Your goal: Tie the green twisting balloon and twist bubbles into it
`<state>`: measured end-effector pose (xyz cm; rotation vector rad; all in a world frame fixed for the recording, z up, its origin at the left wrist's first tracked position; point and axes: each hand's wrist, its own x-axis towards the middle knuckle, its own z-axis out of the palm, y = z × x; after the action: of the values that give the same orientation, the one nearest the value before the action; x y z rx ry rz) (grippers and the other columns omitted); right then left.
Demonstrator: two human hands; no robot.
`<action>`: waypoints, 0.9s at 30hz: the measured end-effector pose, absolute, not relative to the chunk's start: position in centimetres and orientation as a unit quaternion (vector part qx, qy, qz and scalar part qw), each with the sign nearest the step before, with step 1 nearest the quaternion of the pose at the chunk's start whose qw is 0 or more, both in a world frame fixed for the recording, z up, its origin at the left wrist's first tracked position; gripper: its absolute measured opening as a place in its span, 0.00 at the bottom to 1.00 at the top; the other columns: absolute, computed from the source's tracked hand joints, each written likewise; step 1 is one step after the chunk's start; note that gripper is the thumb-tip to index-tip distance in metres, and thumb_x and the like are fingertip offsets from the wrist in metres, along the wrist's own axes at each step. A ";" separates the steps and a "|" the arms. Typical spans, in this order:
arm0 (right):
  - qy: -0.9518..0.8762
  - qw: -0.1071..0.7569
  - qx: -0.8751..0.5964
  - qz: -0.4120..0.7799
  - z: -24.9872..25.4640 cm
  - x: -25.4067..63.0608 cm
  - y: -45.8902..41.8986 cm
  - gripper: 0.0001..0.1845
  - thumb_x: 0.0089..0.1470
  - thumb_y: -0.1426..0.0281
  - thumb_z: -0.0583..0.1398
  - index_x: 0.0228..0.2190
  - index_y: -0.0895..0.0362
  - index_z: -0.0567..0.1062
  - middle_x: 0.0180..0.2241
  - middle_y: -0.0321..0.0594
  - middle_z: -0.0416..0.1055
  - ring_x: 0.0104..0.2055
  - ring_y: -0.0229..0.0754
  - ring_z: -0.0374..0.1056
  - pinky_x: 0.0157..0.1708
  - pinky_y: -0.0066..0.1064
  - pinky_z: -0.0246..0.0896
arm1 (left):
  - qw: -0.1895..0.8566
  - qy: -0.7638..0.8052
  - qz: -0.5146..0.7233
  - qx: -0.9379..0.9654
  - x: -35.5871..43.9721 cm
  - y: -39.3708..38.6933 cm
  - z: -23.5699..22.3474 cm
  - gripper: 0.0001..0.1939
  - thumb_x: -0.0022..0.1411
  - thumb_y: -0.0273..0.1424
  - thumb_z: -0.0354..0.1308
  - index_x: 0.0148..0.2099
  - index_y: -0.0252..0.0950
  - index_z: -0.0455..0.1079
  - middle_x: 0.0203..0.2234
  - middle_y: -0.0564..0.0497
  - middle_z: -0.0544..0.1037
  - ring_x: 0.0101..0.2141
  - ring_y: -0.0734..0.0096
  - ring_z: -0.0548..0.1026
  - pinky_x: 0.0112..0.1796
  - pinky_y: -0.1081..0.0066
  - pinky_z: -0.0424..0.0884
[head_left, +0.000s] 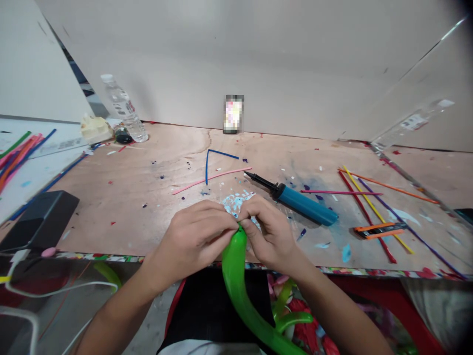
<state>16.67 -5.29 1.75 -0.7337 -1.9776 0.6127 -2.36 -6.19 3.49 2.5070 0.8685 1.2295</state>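
Note:
A long green balloon point(234, 266), inflated, curves down from my fingers over my lap and off the bottom edge. My left hand point(201, 234) pinches its tied-looking end from the left. From the right, the thumb and forefinger of my right hand point(269, 231) close on that same end. The fingertips of both hands nearly meet there and partly hide the end. Just beyond my right hand lies a blue balloon pump point(306, 203) with a black nozzle. Past my fingers, a flat pink balloon point(210, 181) and a bent blue balloon point(207, 165) rest on the table.
At right, an orange utility knife point(380, 230) lies across several uninflated balloons. A plastic bottle point(123, 108) leans by the back wall at left, another bottle point(414, 123) at right. A phone point(233, 114) stands against the wall. A dark box point(40, 219) sits at the left edge.

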 end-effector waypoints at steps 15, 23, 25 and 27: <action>-0.806 0.478 -0.277 0.212 2.4 16.5 -6.0 0.07 0.58 0.77 0.54 0.36 0.53 0.66 0.31 0.38 0.66 0.34 0.41 0.63 0.33 0.35 0.59 | 0.177 0.294 0.485 0.804 -1.8 -6.2 3.1 0.06 0.57 0.22 0.60 0.36 0.38 0.73 0.28 0.52 0.80 0.34 0.71 0.77 0.39 0.71 0.74; -0.810 0.473 -0.270 0.220 2.4 16.7 -6.1 0.09 0.57 0.79 0.55 0.36 0.54 0.66 0.31 0.37 0.65 0.34 0.39 0.62 0.34 0.32 0.58 | 0.247 0.295 0.509 0.770 -1.7 -6.6 3.1 0.08 0.56 0.20 0.59 0.36 0.37 0.73 0.29 0.52 0.79 0.32 0.72 0.77 0.37 0.71 0.74; -0.814 0.467 -0.268 0.216 2.5 16.8 -6.1 0.09 0.57 0.79 0.55 0.37 0.54 0.66 0.31 0.37 0.65 0.35 0.39 0.62 0.34 0.32 0.58 | 0.254 0.310 0.500 0.768 -1.7 -6.7 3.2 0.07 0.57 0.21 0.59 0.36 0.37 0.73 0.29 0.52 0.79 0.32 0.72 0.78 0.38 0.72 0.74; -0.818 0.463 -0.269 0.210 2.5 16.8 -6.2 0.08 0.57 0.79 0.55 0.37 0.54 0.66 0.32 0.37 0.65 0.35 0.39 0.62 0.34 0.32 0.58 | 0.239 0.316 0.486 0.779 -1.9 -6.8 3.5 0.06 0.56 0.21 0.60 0.35 0.37 0.73 0.29 0.53 0.80 0.32 0.73 0.78 0.39 0.72 0.74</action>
<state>16.81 -6.19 2.49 -0.6606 -2.0101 0.5161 -1.86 -6.80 3.51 2.1331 0.8659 1.3302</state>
